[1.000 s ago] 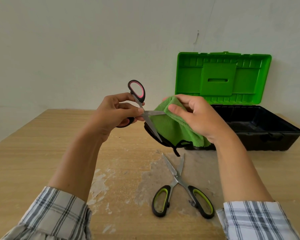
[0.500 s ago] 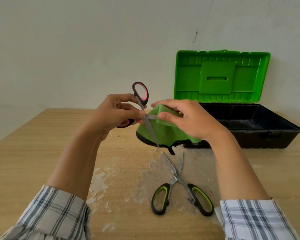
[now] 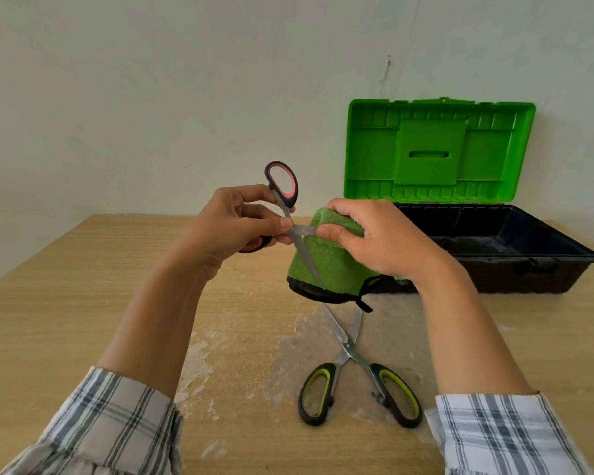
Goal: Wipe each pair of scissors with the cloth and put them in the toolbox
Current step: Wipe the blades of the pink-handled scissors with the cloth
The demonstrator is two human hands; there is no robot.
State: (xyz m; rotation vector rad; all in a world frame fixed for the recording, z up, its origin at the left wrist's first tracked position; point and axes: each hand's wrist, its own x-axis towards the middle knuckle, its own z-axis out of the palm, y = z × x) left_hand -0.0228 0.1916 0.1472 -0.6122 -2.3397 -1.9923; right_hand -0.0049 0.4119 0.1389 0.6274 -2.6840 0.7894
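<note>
My left hand [image 3: 234, 224] holds a pair of scissors with black and pink handles [image 3: 283, 186] above the table, blades spread apart. One blade points right into the green cloth [image 3: 326, 265], which my right hand [image 3: 378, 241] pinches around that blade close to the pivot. The other blade hangs down in front of the cloth. A second pair of scissors with black and yellow-green handles [image 3: 352, 358] lies open on the table below the cloth. The toolbox [image 3: 535, 265], black with a raised green lid, stands open at the right rear.
The wooden table [image 3: 66, 303] has a worn, pale patch around the lying scissors. A plain wall rises right behind the table and the toolbox. My plaid sleeves fill the lower corners.
My right hand has slid the cloth left along the blade toward the pivot. The left hand has raised the pink handle slightly.
</note>
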